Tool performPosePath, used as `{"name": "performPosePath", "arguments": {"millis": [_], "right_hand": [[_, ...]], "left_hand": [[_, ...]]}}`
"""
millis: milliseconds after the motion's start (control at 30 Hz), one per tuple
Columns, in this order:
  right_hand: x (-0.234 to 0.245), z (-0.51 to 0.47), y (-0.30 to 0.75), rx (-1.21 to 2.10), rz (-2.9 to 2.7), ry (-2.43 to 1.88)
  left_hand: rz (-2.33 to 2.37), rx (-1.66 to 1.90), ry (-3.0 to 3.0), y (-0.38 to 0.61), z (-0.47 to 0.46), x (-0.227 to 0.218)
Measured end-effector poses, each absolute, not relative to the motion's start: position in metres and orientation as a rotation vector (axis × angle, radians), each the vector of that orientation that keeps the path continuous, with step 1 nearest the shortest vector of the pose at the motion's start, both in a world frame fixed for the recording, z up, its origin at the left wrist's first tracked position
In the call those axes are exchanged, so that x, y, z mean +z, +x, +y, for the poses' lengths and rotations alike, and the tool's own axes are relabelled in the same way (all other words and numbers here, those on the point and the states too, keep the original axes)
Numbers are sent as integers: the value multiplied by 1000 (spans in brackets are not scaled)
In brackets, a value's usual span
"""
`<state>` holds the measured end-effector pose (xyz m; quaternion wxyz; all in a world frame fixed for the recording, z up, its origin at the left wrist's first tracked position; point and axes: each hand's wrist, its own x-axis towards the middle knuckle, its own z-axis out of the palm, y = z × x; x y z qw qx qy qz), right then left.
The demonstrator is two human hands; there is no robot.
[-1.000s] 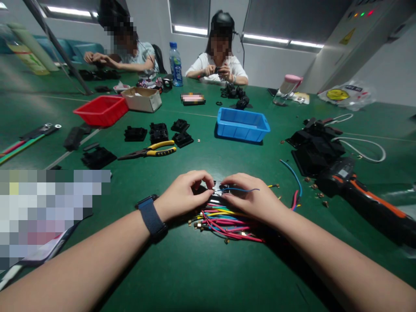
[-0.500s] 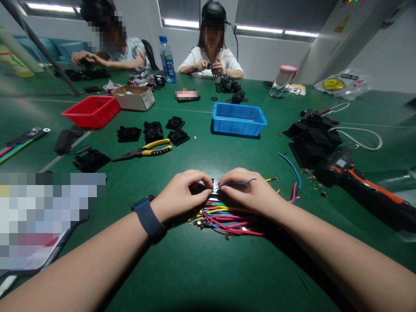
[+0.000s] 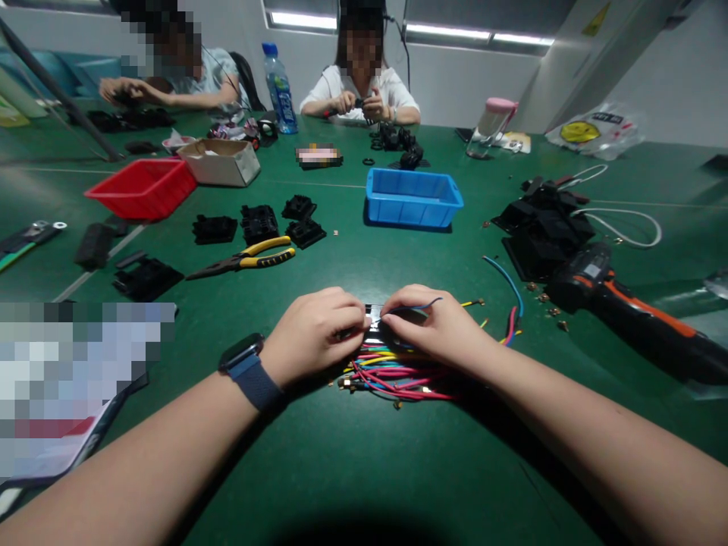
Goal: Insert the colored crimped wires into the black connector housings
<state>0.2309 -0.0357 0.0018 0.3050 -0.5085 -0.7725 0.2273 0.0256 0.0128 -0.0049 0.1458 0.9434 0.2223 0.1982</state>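
Observation:
Both my hands rest close together on the green table (image 3: 364, 470) over a black connector block (image 3: 372, 318) that they mostly hide. My left hand (image 3: 315, 334), with a dark watch on its wrist, is curled and pinches the block's left side. My right hand (image 3: 435, 326) is curled too and pinches a thin blue wire (image 3: 424, 305) at the block. A bundle of red, yellow, pink and blue wires (image 3: 392, 371) with brass tips fans out under my hands toward me.
Yellow-handled pliers (image 3: 244, 260) and black plastic parts (image 3: 258, 222) lie ahead left, with a red bin (image 3: 142, 188) and cardboard box (image 3: 219, 161) behind. A blue bin (image 3: 412, 199) stands ahead. An orange-black power tool (image 3: 626, 311) and black parts lie right. Two people work across the table.
My hands stay pinched on the block and the blue wire. The blue wire's free end has curled upward. The view has tilted slightly, shifting everything up-left.

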Motion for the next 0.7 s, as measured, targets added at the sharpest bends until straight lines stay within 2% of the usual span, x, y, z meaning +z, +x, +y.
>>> {"name": "performPosePath", "arguments": {"millis": [267,700], "right_hand": [[4,-37,231,714,-1987,-1367],[3,-37,234,745,-1974,-1401]], "left_hand": [[787,596,2447,29,12,-9],[814,599,2396,29,11,-8]]}}
